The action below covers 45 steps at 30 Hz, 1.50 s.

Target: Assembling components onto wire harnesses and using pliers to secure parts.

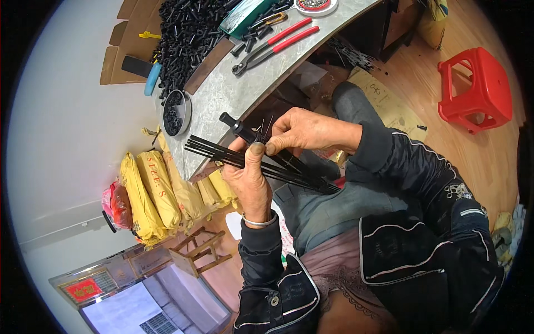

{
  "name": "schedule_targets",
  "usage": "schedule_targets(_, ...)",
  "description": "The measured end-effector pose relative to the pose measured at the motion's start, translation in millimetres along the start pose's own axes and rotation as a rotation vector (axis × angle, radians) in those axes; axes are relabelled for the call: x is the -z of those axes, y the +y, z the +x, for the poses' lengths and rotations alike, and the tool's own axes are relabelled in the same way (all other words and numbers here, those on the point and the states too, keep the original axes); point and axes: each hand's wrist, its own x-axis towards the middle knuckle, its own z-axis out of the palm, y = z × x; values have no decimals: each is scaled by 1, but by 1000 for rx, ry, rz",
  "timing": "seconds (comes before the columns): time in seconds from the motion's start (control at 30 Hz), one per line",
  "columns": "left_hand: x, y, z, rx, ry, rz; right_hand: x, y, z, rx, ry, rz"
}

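Note:
My left hand (250, 181) is closed around a black plastic tube-shaped piece (239, 128) with a wider collar, which looks like an umbrella runner. A fan of thin black rods (214, 150), like umbrella ribs, runs through the same grip and down toward my lap. Close against the left thumb, my right hand (311, 131) pinches at the collar end of the tube-shaped piece. Its fingertips hide what lies between them. Fine wire ends (268, 123) poke up beside the right fingers.
On the grey worktop (214, 92) lie red-handled pincers (278, 47), a round dish (176, 113) of small black parts and a large heap of black tubular pieces (186, 42). A red stool (477, 89) stands at right. Yellow sacks (158, 189) and a wooden stool (200, 250) are at left.

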Motion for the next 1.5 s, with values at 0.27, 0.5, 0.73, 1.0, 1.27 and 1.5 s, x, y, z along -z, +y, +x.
schedule_targets(0.27,-1,17,4,37,-21,139,-11,-7,-3,141,146,-342)
schedule_targets(0.5,0,14,7,75,-155,13,2,-4,-5,-42,-13,45)
schedule_targets(0.73,-3,14,13,258,-165,-352,-1,-12,-19,-2,65,-68)
schedule_targets(1.0,-5,9,9,191,-210,-375,5,-12,-20,-68,61,22)
schedule_targets(1.27,-10,6,5,177,-287,-337,-9,-4,-11,159,83,160)
schedule_targets(1.5,-20,8,0,154,-215,-274,-10,2,-5,126,29,298)
